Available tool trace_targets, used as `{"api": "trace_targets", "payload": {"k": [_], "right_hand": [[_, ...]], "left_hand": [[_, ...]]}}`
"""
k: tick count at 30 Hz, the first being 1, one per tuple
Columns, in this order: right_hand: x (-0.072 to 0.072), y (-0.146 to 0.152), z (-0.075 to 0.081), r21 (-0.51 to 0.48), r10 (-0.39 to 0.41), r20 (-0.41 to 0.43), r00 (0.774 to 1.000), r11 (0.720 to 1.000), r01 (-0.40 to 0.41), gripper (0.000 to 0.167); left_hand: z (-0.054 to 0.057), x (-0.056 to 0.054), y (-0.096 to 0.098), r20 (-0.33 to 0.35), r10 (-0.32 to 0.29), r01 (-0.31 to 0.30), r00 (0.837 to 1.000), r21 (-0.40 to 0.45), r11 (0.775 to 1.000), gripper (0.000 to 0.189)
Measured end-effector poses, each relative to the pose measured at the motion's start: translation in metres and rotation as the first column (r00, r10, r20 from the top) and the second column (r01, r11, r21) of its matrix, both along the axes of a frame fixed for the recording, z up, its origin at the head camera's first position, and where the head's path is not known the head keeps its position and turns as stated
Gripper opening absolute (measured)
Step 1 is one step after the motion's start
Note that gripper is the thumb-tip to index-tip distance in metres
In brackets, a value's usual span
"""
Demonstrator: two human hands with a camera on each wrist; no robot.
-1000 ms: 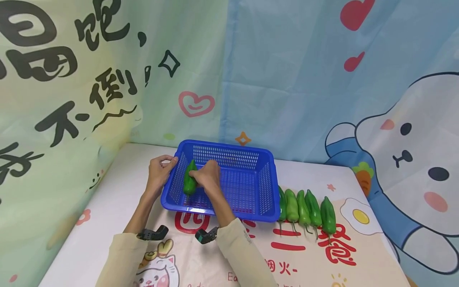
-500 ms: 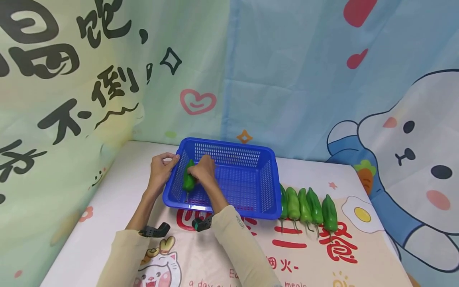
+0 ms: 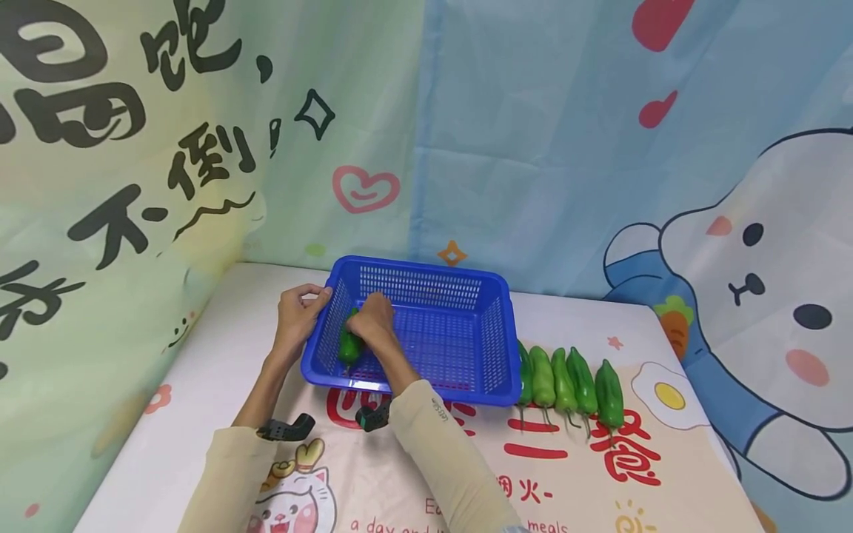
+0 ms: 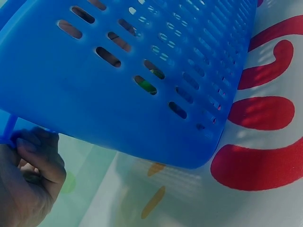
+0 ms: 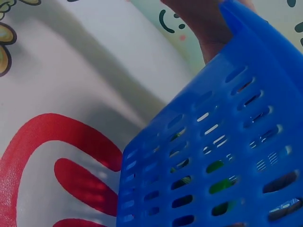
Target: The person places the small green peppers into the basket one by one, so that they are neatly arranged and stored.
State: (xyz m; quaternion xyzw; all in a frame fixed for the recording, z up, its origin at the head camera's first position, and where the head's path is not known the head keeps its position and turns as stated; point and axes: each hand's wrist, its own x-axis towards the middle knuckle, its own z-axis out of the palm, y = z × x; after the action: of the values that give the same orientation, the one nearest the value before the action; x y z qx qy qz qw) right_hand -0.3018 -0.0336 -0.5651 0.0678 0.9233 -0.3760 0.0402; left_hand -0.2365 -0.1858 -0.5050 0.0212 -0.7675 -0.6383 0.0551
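Gripping a pepper [image 3: 349, 349] is the curled right hand [image 3: 374, 318] (left hand [image 3: 298, 312] pinches basket [image 3: 426, 268])

Looks like a small staged booth, closed in at the back and left by a fabric backdrop [image 3: 520, 200] printed with Chinese lettering [image 3: 115, 226] and a cartoon animal [image 3: 780, 344], around a counter [image 3: 566, 322] covered in a fried-egg-printed tablecloth [image 3: 393, 474].

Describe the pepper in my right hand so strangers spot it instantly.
Find the blue basket on the table. Near its left end, the right hand holds a green pepper. It alone shows inside; the other peppers lie outside, to the right.
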Motion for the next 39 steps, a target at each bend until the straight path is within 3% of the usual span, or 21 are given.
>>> {"api": "trace_targets", "payload": {"k": [10,19,21,28,33,39], "right_hand": [[0.001,0.007,0.001,0.053,-0.011,-0.027,1.0,0.999,0.012,0.05],[0.006,0.036,0.013,-0.004,-0.006,0.029,1.0,1.0,0.006,0.072],[0.013,0.043,0.025,0.003,-0.005,0.03,1.0,1.0,0.005,0.071],[0.07,0.07,0.121,-0.143,0.02,0.081,0.997,0.99,-0.008,0.047],[0.083,0.093,0.141,-0.265,0.047,0.099,0.994,0.964,-0.019,0.037],[0.09,0.119,0.155,-0.46,0.126,0.118,0.985,0.886,-0.058,0.041]], "left_hand": [[-0.003,-0.003,-0.001,-0.017,0.001,-0.001,1.0,0.018,1.0,0.035],[-0.002,-0.003,0.001,-0.004,-0.002,0.002,1.0,0.025,1.0,0.035],[-0.002,-0.003,0.0,-0.001,0.0,0.0,1.0,0.02,1.0,0.036],[-0.002,-0.001,-0.001,0.012,0.008,-0.009,1.0,0.014,1.0,0.038],[-0.004,-0.002,-0.001,0.015,0.001,-0.001,1.0,0.021,1.0,0.04],[-0.003,-0.001,-0.002,0.012,0.002,-0.003,1.0,0.025,1.0,0.039]]}}
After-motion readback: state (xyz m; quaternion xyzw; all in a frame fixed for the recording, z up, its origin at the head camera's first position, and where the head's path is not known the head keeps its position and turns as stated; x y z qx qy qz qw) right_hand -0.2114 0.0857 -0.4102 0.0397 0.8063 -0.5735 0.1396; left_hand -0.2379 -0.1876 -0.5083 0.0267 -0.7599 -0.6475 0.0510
